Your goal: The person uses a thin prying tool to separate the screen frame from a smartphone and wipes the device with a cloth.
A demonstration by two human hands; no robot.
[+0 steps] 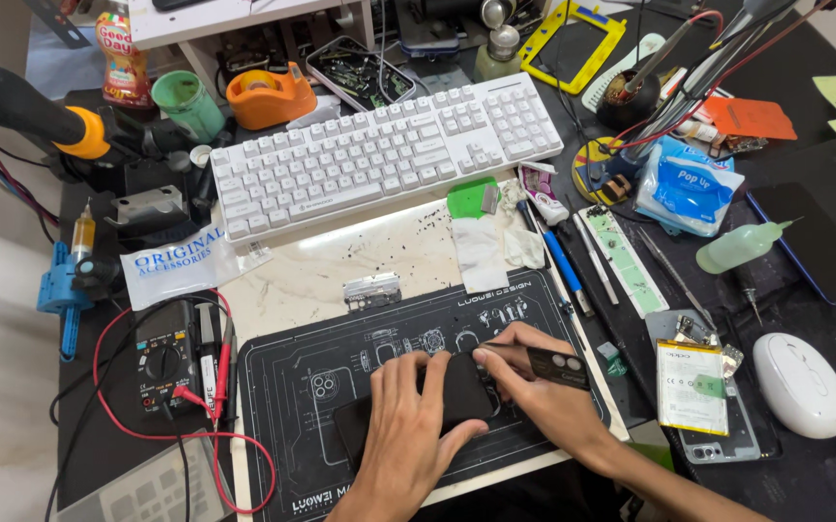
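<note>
A black phone (456,396) lies on a black printed work mat (302,406) near the table's front edge. My left hand (403,425) lies flat over the phone with the fingers spread, pressing it down. My right hand (539,387) grips a thin dark card (558,365) and sets its edge against the phone's upper right side. Much of the phone is hidden under both hands.
A white keyboard (379,155) sits behind the mat. A multimeter (164,365) with red leads is at the left. At the right are a phone battery (690,385), a white mouse (801,383), a small squeeze bottle (739,246), tweezers and screwdrivers (563,271).
</note>
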